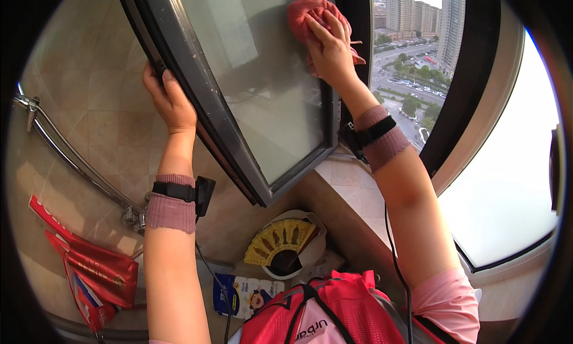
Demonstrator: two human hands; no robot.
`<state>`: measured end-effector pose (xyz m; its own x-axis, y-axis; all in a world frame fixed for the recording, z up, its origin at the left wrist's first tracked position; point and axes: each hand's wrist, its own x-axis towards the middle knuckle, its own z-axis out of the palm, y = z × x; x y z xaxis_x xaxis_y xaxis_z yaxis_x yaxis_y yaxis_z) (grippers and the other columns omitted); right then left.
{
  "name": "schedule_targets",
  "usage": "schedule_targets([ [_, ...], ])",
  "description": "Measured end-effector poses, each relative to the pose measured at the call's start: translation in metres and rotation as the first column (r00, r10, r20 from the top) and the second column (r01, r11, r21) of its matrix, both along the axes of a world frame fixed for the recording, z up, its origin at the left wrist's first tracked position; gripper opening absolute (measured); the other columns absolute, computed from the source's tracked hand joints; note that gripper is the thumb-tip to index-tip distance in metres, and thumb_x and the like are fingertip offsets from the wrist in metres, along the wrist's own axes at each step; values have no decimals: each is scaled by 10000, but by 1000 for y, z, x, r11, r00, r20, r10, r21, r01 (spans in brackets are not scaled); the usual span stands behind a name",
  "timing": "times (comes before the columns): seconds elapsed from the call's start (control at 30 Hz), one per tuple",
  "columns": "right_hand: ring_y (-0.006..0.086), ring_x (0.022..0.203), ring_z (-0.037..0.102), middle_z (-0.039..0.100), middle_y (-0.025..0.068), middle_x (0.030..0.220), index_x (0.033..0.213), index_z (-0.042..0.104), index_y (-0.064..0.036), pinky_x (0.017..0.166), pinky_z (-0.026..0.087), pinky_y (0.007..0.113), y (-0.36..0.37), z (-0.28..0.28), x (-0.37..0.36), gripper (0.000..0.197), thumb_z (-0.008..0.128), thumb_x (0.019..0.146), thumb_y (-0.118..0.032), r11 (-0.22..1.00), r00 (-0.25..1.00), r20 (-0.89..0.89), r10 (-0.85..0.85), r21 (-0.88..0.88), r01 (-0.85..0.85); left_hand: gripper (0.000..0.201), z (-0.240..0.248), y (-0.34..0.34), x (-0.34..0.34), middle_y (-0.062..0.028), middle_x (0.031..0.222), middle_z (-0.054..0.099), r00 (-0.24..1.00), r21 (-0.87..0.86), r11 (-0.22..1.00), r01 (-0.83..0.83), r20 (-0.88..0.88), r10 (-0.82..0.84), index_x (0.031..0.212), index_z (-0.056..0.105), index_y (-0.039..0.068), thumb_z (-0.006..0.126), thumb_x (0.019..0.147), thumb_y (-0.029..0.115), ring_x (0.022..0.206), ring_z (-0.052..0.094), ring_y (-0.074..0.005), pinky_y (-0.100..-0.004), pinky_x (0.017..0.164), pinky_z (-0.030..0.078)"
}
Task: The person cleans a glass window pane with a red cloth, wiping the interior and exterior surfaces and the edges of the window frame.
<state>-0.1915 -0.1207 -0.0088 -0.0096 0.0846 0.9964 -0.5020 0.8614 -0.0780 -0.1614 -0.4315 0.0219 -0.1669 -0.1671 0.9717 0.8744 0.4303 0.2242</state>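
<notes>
An opened window sash (236, 114) with a dark metal frame and frosted-looking glass stands swung inward in front of me. My left hand (171, 102) is closed round the outer edge of its frame, thumb on the near side and some fingertips hidden behind. High on the pane, near the hinge side, my right hand (328, 48) presses a bunched red cloth (298, 16) flat against the glass. Its fingers curve over the cloth, and part of the fabric hangs out beside the wrist.
Through the window opening lie a street and tall buildings (400, 13), far below. A tiled sill (352, 180) runs beneath the sash. A metal shower pipe (71, 159) and a red bag (104, 269) are at the left. Below stand a white bucket (319, 242) with a yellow fan (280, 239) and a blue-white package (242, 293).
</notes>
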Motion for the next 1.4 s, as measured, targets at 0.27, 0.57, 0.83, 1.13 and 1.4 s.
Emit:
schedule_targets([
  [0.27,413,1370,441,485,209,1452,1229,698,-93,1142,351,473,-4,-132,8,339,676,891,-105,993,983,186,8,-121,15,499,-3,-4,-3,-168,1385,491,998,15,999,48,32,-48,1434,371,-6,414,1051,311,1219,520,-270,-376,1040,420],
  [0.57,428,1348,420,403,211,1429,1163,648,-86,1121,384,462,-11,-293,38,440,621,744,47,900,793,522,314,-429,-74,492,-3,-3,-4,-163,1384,489,997,41,998,52,50,-54,1430,380,-4,406,1051,308,1216,519,-262,-372,1048,413],
  [0.83,417,1250,501,470,206,1342,1124,670,-99,1065,448,451,-10,-311,43,417,636,718,-11,916,736,624,261,-400,14,492,-1,-7,-3,-164,1379,490,999,25,1000,17,49,-18,1425,384,-11,407,1049,306,1216,515,-257,-374,1052,408],
  [1.13,430,1007,638,628,221,1139,941,714,-84,882,527,479,-8,-290,45,219,667,728,-103,910,474,838,269,-382,159,493,-1,-5,1,-169,1369,496,998,26,999,45,38,-46,1421,372,-23,404,1045,293,1207,520,-258,-377,1041,417],
  [1.4,390,1004,652,622,223,1129,1052,701,-96,863,557,442,-73,-288,78,302,642,758,-129,848,325,822,466,-520,98,484,-1,-6,-3,-178,1373,497,1000,18,1000,21,2,-21,1416,377,-17,409,1041,288,1210,525,-278,-388,1040,420],
])
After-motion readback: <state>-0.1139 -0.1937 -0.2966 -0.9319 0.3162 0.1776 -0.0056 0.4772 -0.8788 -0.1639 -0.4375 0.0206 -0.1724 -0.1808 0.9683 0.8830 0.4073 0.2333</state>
